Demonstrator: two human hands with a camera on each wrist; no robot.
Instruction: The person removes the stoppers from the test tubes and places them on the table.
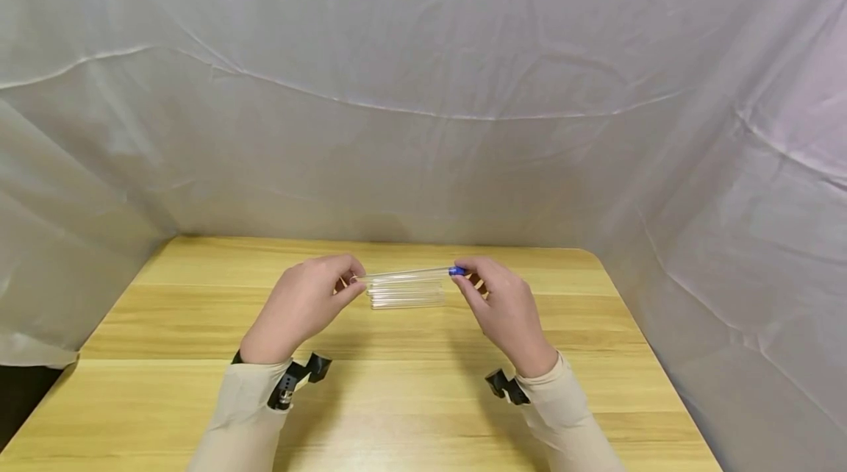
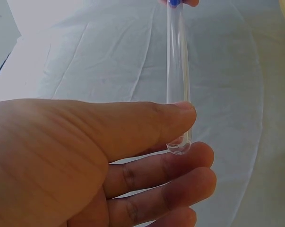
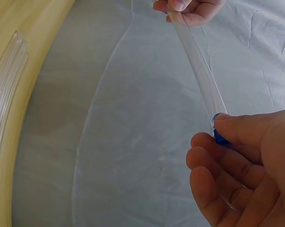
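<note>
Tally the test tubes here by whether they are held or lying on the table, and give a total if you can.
Held tube with blue cap, its ends between left hand and right hand: 1
Clear tubes lying on the table in a small pile: several, exact count cannot be told
Total: more than 1, exact number unclear

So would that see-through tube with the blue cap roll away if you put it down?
Probably: the tube looks round and smooth, so it could roll on the flat table. It stays straight between left hand and right hand, so likely stiff. Clear thin walls suggest fragile.
</note>
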